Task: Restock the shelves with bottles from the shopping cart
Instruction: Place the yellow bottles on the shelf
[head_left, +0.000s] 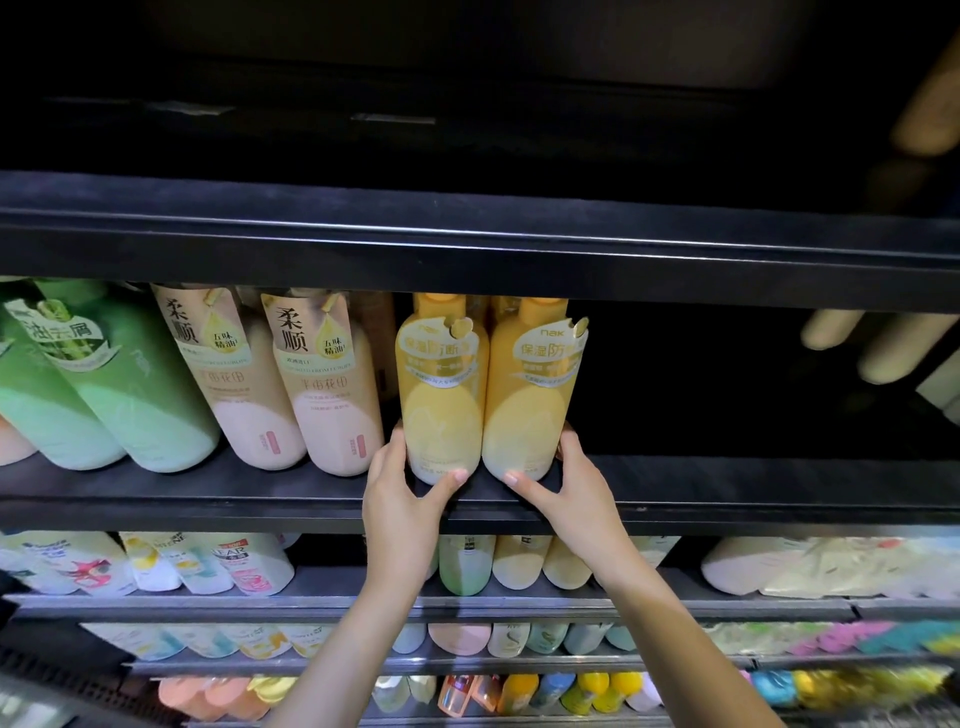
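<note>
Neighbours: while you reach up to the black metal shelf, two pink plastic bottles with beige labels stand just beside your left hand, and two green plastic bottles lean further left.
Open space: right of the bottles you hold, the same shelf is dark and bare up to some pale, blurred bottles at the frame's right edge.
Overhead: the black shelf above sits close over the caps.
Below: lower shelves carry rows of mixed coloured bottles, blurred.
Left bottle: your left yellow plastic bottle with a pale label stands upright at the shelf's front edge, touching its twin.
Right bottle: your right yellow plastic bottle with a pale label stands upright beside it, at the same edge.
Left hand: your left hand wraps the left bottle's base, thumb across the front, fingers round the outer side.
Right hand: your right hand wraps the right bottle's base likewise, thumb in front, fingers on the outer side.
</note>
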